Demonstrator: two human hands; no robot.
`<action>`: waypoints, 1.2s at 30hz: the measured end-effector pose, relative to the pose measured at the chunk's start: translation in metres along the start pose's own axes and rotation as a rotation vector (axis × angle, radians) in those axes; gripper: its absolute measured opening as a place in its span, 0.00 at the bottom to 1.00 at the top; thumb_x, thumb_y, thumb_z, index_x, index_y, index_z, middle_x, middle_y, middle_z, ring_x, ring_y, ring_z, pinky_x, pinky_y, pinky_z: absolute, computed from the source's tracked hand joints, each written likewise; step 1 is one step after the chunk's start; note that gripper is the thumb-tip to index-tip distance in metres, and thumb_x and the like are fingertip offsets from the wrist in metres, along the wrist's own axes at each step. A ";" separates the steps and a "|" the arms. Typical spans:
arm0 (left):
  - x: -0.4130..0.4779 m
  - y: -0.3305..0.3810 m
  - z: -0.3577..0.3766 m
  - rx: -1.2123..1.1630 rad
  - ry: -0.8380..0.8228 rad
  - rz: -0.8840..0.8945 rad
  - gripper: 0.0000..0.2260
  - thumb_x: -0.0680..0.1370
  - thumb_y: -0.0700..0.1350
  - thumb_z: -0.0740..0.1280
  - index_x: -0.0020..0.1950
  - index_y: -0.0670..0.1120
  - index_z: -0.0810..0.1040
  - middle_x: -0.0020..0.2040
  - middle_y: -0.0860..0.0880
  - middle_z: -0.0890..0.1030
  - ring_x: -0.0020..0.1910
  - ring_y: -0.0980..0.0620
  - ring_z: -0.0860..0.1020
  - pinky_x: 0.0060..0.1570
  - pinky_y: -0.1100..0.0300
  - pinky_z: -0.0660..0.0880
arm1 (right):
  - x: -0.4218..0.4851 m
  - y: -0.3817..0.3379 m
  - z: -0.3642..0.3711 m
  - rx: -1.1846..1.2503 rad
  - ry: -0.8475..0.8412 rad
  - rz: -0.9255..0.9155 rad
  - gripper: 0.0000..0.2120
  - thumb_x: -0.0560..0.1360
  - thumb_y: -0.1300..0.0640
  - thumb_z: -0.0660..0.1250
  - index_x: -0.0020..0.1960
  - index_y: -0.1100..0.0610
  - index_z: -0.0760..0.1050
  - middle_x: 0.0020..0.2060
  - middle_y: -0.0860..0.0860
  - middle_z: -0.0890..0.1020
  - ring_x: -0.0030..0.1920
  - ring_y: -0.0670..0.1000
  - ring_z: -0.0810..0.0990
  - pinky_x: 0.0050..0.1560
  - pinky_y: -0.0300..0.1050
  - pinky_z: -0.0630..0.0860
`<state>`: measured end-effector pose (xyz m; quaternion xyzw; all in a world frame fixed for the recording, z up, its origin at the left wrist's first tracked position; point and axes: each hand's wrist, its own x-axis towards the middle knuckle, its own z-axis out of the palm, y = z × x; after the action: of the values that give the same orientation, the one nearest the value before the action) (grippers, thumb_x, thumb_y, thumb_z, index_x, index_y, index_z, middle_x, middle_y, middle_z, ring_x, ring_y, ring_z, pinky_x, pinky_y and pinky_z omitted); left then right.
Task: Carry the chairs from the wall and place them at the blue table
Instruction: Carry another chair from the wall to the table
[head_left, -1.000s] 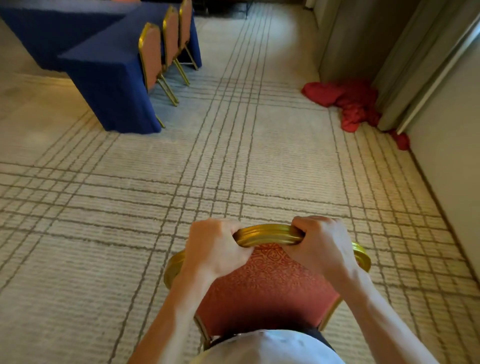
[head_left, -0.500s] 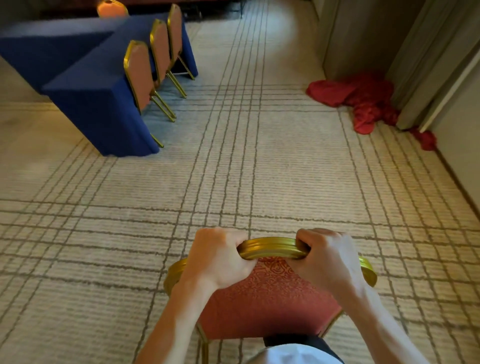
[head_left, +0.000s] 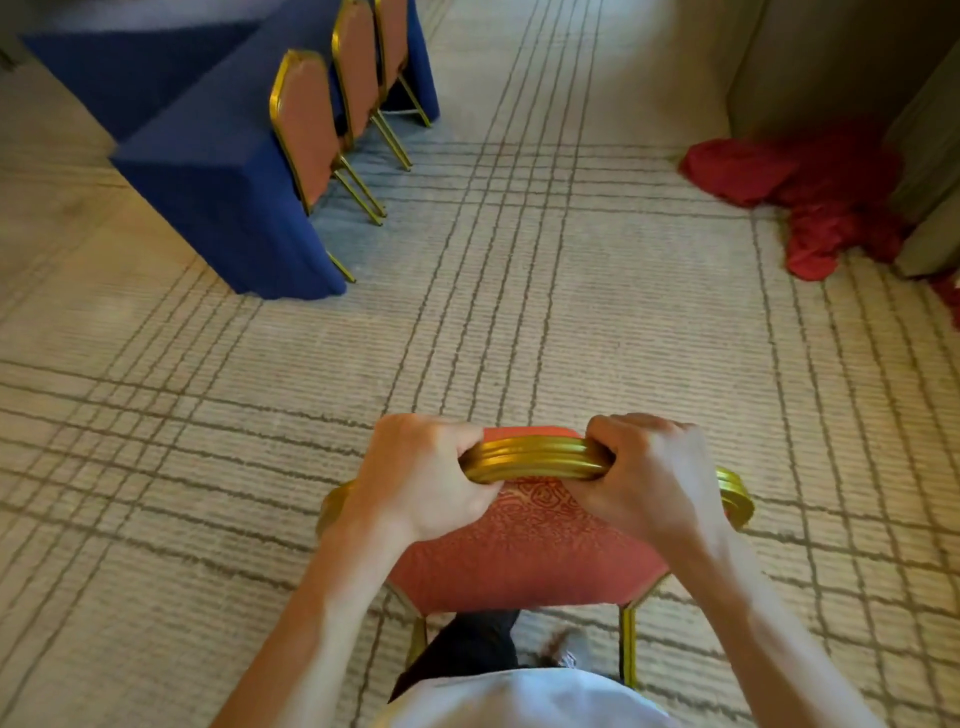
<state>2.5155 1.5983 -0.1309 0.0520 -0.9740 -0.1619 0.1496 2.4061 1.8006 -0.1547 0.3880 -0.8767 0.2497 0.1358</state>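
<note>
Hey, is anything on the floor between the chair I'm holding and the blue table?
Nothing visible. Bare carpet runs from the chair to the blue table. The red cloth lies off to the right, clear of that path.

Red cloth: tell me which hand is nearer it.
Right. The right hand grips the chair on the side toward the red cloth; the left hand grips it farther off.

Head-worn view, forward-down over carpet (head_left: 571, 291).
</note>
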 end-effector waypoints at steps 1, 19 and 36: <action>0.010 -0.009 0.004 0.002 -0.009 -0.004 0.18 0.66 0.53 0.73 0.29 0.54 0.63 0.25 0.57 0.63 0.24 0.56 0.62 0.28 0.63 0.54 | 0.012 0.004 0.008 -0.004 -0.010 -0.002 0.15 0.63 0.46 0.71 0.30 0.51 0.66 0.24 0.46 0.72 0.26 0.50 0.74 0.28 0.42 0.66; 0.295 -0.185 0.033 -0.070 -0.080 0.098 0.15 0.66 0.56 0.71 0.28 0.51 0.69 0.24 0.55 0.71 0.24 0.54 0.68 0.31 0.62 0.59 | 0.284 0.069 0.110 -0.070 -0.020 0.144 0.18 0.61 0.47 0.73 0.31 0.48 0.62 0.24 0.42 0.66 0.25 0.49 0.71 0.26 0.44 0.70; 0.572 -0.248 0.107 -0.016 -0.150 0.014 0.21 0.67 0.55 0.76 0.27 0.52 0.65 0.23 0.57 0.65 0.24 0.54 0.65 0.31 0.62 0.59 | 0.522 0.252 0.194 0.041 -0.053 0.113 0.18 0.61 0.46 0.72 0.31 0.47 0.61 0.25 0.41 0.63 0.24 0.48 0.68 0.27 0.40 0.65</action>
<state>1.9522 1.3111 -0.1523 0.0319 -0.9815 -0.1720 0.0780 1.8633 1.5200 -0.1750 0.3471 -0.8952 0.2643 0.0906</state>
